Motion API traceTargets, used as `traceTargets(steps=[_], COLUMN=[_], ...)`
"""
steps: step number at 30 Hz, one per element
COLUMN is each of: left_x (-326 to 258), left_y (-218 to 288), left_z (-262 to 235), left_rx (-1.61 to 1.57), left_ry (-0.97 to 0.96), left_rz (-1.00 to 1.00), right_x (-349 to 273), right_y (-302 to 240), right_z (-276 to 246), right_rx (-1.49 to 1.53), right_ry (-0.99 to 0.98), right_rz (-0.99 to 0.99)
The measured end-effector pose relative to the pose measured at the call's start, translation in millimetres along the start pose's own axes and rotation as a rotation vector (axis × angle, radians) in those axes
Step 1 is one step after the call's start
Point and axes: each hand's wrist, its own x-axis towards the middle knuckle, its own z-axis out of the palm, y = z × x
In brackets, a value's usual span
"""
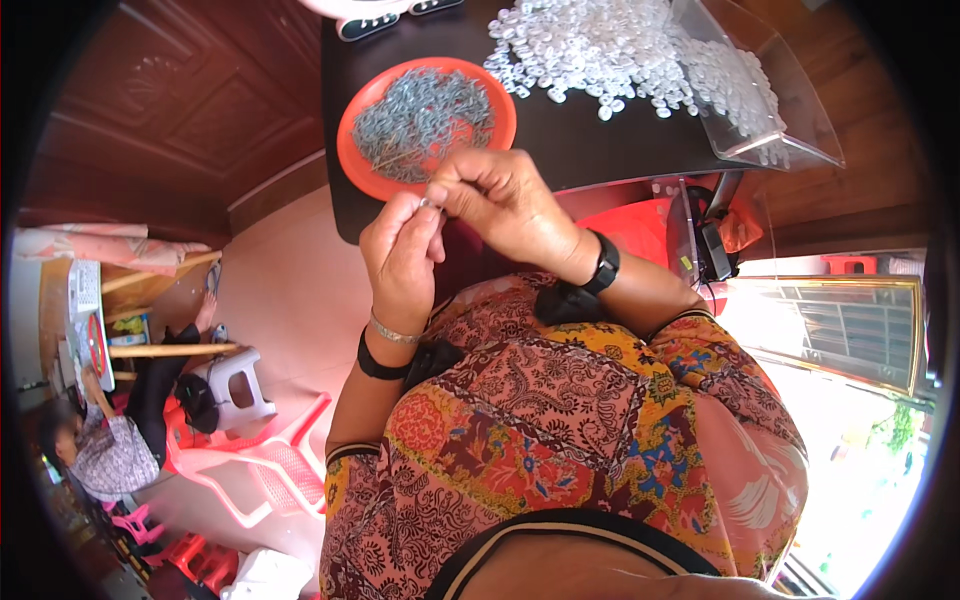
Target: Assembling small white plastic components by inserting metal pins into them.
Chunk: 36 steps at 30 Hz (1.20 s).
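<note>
My left hand (402,255) is closed in a pinch, with a small shiny piece (427,203) at its fingertips; its kind is too small to tell. Right against those fingertips, my right hand (508,205) is pinched too, and whatever it grips is hidden. Both hands meet just in front of an orange-red plate (507,118) heaped with small grey metal pins (425,115). Farther back and to the right, a pile of small clear plastic pieces (590,45) spreads over the dark table (580,140).
A clear plastic tray (810,140) tilts at the table's right end, with part of the pile in it. Below the edge hangs red material (630,225). At left are a red plastic chair (270,465), a grey stool (240,390) and another person (110,455) at a small table.
</note>
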Motion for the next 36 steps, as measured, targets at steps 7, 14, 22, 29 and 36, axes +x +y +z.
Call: traceTargets(steps=[7, 14, 22, 29, 36], left_x=[0.4, 0.8, 0.4, -0.4, -0.4], left_y=[-2.5, -4.7, -2.2, -0.3, -1.3], left_z=[-3.3, -12.1, -11.0, -10.7, -7.5], left_rx=[0.013, -0.097, -0.132, -0.096, -0.065], left_ry=[0.005, 0.023, -0.001, -0.021, -0.048], left_rz=[-0.043, -0.063, -0.093, -0.096, -0.107], right_x=[-2.0, 14.1, 34.9, 44.3, 45.3], right_y=[-1.3, 1.0, 41.8, 56.4, 50.0], right_z=[-0.3, -48.8, -136.8, -137.9, -139.4], right_rx=[-0.140, -0.517, -1.282, -1.246, -1.263], right_ry=[0.051, 0.249, 0.213, 0.191, 0.112], right_rz=[-0.005, -0.119, 0.150, 0.157, 0.117])
